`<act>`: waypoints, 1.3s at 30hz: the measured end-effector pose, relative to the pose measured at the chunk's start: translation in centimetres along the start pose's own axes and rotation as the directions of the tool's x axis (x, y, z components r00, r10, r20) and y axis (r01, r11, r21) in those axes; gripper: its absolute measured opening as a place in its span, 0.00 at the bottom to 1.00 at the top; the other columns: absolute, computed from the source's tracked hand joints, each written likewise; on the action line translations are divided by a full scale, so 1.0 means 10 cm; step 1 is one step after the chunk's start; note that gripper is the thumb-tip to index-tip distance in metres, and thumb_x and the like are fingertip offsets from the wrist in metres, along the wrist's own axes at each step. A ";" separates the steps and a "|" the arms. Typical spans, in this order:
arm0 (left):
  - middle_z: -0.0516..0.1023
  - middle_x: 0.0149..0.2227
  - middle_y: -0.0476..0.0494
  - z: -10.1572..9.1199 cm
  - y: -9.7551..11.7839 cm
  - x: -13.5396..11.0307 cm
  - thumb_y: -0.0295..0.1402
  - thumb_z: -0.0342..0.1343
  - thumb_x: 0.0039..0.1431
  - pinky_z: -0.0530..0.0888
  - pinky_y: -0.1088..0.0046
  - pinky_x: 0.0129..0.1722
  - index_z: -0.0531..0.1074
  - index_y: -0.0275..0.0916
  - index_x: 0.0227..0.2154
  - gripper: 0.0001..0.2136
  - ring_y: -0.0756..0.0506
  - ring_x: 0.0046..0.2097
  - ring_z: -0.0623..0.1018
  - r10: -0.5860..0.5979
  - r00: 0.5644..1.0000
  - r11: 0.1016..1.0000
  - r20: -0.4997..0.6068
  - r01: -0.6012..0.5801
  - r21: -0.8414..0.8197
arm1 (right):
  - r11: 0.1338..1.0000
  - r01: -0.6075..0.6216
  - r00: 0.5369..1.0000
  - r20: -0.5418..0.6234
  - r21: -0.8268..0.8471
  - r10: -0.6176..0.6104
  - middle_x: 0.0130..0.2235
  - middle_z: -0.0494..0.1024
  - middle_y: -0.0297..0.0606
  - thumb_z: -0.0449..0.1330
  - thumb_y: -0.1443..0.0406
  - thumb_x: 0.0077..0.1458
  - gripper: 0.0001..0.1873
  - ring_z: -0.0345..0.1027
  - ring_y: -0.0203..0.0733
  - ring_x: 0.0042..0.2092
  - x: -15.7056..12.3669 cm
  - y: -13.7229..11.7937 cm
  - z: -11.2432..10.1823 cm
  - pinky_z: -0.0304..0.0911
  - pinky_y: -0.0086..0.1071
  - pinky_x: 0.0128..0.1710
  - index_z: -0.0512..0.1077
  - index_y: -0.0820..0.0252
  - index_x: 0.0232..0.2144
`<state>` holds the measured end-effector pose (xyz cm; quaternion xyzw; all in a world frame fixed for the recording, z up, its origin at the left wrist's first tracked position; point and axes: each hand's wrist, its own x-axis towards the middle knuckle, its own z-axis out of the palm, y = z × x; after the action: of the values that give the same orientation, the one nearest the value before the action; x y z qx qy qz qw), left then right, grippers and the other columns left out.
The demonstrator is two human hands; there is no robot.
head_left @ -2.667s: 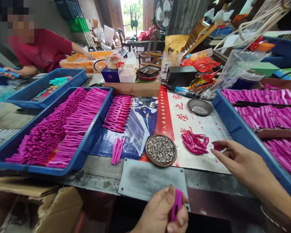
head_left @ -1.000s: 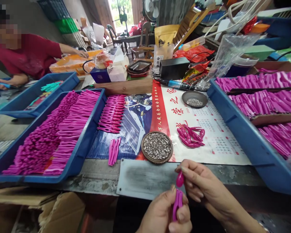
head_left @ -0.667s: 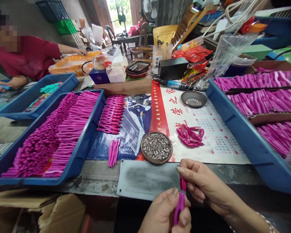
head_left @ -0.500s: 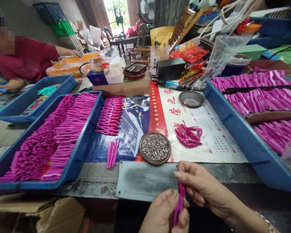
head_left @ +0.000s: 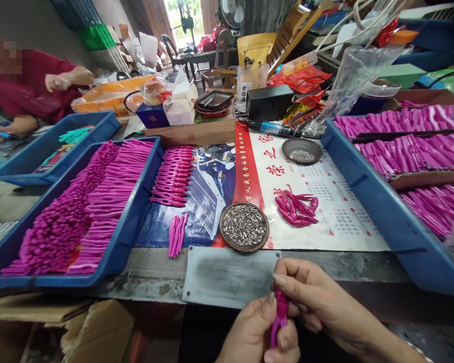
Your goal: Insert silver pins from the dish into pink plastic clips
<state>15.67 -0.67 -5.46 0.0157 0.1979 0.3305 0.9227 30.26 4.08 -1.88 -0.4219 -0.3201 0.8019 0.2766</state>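
My left hand (head_left: pixel 263 327) is closed round a magenta two-legged plastic piece (head_left: pixel 281 307), holding it nearly upright just past the front edge of the table. My right hand (head_left: pixel 306 292) pinches at the top of that same piece; whether a small part is also between its fingertips is hidden. Just beyond the hands lies a grey metal plate (head_left: pixel 230 277). Behind the plate stands a round dish (head_left: pixel 244 227) full of small silver metal pins. A small heap of darker magenta pieces (head_left: pixel 297 207) rests on the calendar sheet to its right.
Blue trays of magenta pieces stand left (head_left: pixel 109 252) and right (head_left: pixel 366 196). Loose pieces (head_left: pixel 177 234) and a stacked row (head_left: pixel 173 176) lie between. Farther back are a smaller dark dish (head_left: pixel 301 151) and an electric screwdriver (head_left: pixel 272 128). A co-worker (head_left: pixel 34 91) sits at left.
Both hands stay together on the magenta piece; my right fingertips have come slightly lower at its top. The co-worker's raised hand has drawn back from the orange box. The view has shifted slightly.
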 end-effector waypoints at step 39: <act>0.62 0.20 0.58 0.03 0.60 -0.31 0.41 0.68 0.50 0.48 0.82 0.15 0.76 0.36 0.32 0.13 0.59 0.14 0.53 0.241 0.964 0.956 0.111 -0.217 -0.195 | -0.232 0.195 0.875 0.275 -0.953 -0.399 0.36 0.75 0.44 0.51 0.69 0.61 0.07 0.72 0.46 0.33 0.95 -0.54 0.03 0.61 0.34 0.31 0.69 0.60 0.33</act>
<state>10.00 2.14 -3.16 -0.0234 0.1013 0.4502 0.8868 26.25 14.26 -2.52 -0.4443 -0.8788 0.1594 0.0703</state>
